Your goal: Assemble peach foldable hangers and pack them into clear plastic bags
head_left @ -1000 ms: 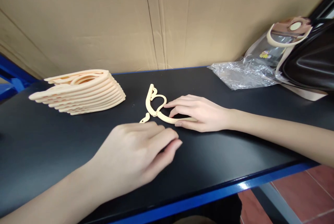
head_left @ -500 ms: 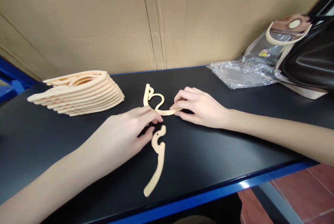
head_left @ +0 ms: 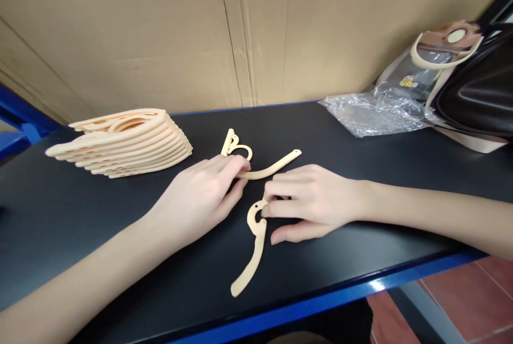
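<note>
My left hand (head_left: 208,186) is closed on a cream folding hanger (head_left: 276,168) that lies on the dark table. Its fingers and thumb pinch the middle, hiding that part, while a loop-shaped hook shows beyond them. My right hand (head_left: 308,200) reaches over a separate cream hanger arm (head_left: 255,250) with a curved notch. The fingertips touch its upper end; the thumb stands apart, so the hand is open. That piece lies flat, its lower end pointing toward the table's front edge.
At the left stands a neat stack of cream folded hangers (head_left: 124,143). Toward the back right are a crumpled clear plastic bag (head_left: 372,114), a clear bottle with a brown lid (head_left: 433,58) and a black bag (head_left: 476,93). A cardboard wall (head_left: 160,34) rises behind the table (head_left: 340,269).
My right hand has let go of the hanger's right end and moved nearer to me, onto the loose arm. That arm has shifted slightly right. My left hand stays on the hanger.
</note>
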### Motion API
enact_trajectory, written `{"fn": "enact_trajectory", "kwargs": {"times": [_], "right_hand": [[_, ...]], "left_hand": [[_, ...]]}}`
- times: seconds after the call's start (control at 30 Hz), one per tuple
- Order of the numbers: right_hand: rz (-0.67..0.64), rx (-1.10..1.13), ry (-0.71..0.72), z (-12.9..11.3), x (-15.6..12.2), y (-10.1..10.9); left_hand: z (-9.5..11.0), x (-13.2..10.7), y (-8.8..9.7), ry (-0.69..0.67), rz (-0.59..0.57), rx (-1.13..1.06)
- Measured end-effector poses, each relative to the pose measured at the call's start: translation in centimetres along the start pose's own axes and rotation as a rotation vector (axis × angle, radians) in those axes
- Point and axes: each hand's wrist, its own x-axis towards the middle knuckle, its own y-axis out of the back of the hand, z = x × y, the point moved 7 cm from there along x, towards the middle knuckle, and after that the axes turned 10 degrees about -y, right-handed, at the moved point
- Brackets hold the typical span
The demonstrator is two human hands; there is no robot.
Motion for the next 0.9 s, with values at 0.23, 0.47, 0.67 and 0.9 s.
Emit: {"fn": "enact_trajectory", "kwargs": {"times": [0.23,0.47,0.67,0.9], "right_hand": [[-0.041,0.014,0.031,-0.1,-0.1,-0.2],[-0.04,-0.065,-0.095,0.4,0.2,-0.2],[-0.009,-0.231,-0.536,7.2,-0.6,-0.4],[0.042,0.055,-0.48,8.2,-0.7,-0.5]], "left_hand": [[-2.6,-0.6,1.1,0.283,-0.041,0.112],[-4.5,-1.3,-0.1,0.42,-0.089,-0.171],[-5.5,-1.9,-0.2,0.419,-0.107,-0.219],[-5.6,-2.7,-0.5,0.31,-0.103,-0.203]]}}
